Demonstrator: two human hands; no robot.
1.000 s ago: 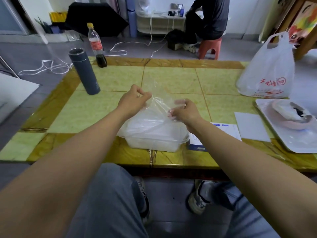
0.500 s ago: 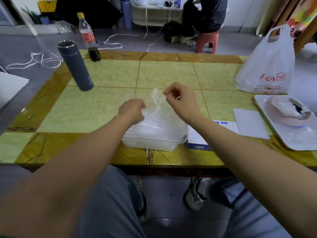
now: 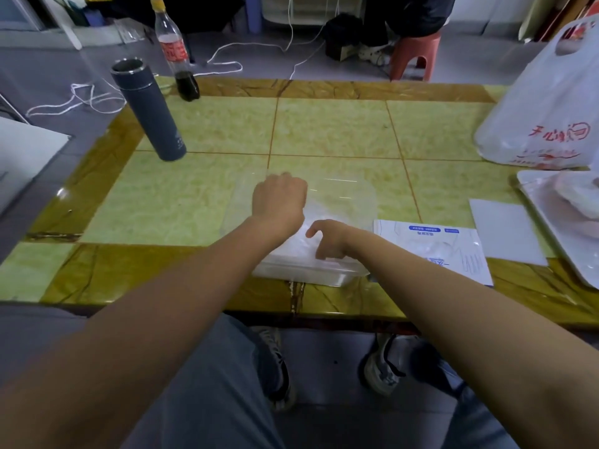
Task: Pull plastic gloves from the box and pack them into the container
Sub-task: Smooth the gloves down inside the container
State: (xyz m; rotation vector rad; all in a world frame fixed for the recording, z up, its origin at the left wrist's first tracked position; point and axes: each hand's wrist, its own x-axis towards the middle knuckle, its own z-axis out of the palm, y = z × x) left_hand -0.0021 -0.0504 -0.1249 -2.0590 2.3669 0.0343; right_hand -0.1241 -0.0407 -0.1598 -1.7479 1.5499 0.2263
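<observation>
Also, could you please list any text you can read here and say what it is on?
"开心": seemingly the first red characters on the white bag; the rest are blurred.
Glove box: blue labels, too small to read.
Bottle: red label, blurred.
Grey flask: mark near its base, unreadable.

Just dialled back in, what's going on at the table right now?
A seated person has both hands down in the clear container at the near edge of the tiled table. The left hand is over its far left part, knuckles up. The right hand has its fingertips on the plastic gloves inside, apparently tamping them down. The flat glove box lies untouched just right of the container. Whether either hand has a grip on a glove cannot be told.
</observation>
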